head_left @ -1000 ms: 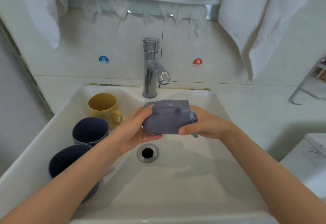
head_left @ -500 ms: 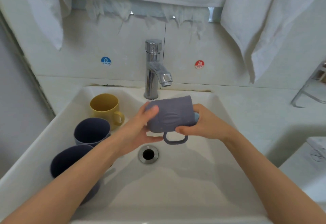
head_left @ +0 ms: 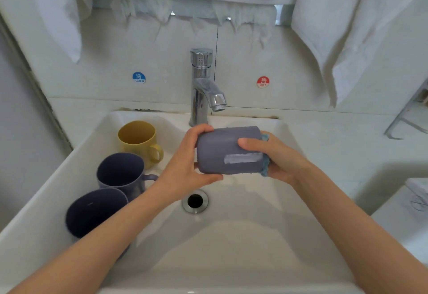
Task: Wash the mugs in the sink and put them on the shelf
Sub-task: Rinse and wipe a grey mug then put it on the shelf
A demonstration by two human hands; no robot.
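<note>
A grey-purple mug (head_left: 222,147) lies on its side above the sink drain, a torn white label on its wall. My left hand (head_left: 187,161) grips its base end. My right hand (head_left: 278,157) holds the rim end with a blue cloth (head_left: 265,169) pressed against the mouth. The mug's handle is hidden. On the left inside the white sink (head_left: 231,247) stand a yellow mug (head_left: 139,140), a purple mug (head_left: 120,173) and a dark purple mug (head_left: 92,212), all upright.
A chrome faucet (head_left: 203,89) stands behind the sink, no water running. White towels (head_left: 347,27) hang above. A wire shelf (head_left: 412,117) shows at the right edge. A drain (head_left: 195,201) sits below the held mug.
The held mug has been rotated about its long axis: its handle, hanging below half a second ago, is now out of sight and the label faces up. Both hands kept their places.
</note>
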